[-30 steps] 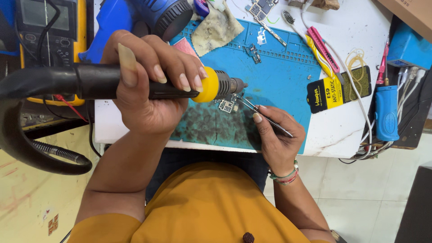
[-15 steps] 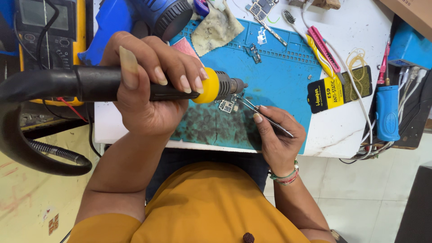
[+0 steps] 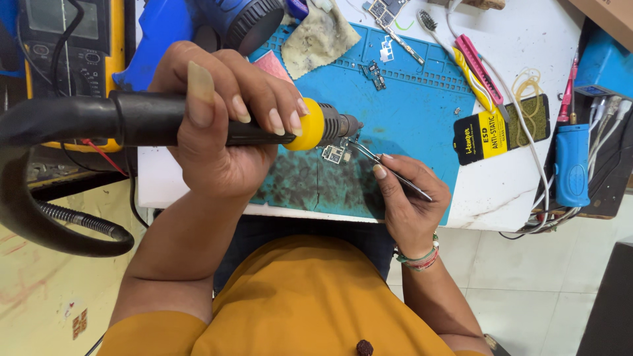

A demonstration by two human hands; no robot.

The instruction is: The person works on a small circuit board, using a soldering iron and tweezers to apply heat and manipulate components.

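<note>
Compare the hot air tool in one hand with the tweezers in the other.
The hot air tool is thick, black with a yellow collar, wrapped by the whole left hand; the tweezers are thin, metal, pinched in the right hand. The tool trails a hose; the tweezers don't. Both point at the small circuit board.

We see our own body from above, and most of it is a mustard-yellow top (image 3: 297,310) that fills the lower middle of the view, with short sleeves ending above the elbows and soft folds across the chest. A small dark round bead or button (image 3: 364,347) sits at the neckline near the bottom edge. Below the top's hem a strip of dark blue trousers (image 3: 310,231) shows. Our forearms are bare. Our left hand (image 3: 217,125) has long nails, the thumbnail especially long and unpainted. Our right hand (image 3: 409,204) carries short nails, and its wrist wears a stack of thin bangles (image 3: 419,257) in green, red and white.
</note>
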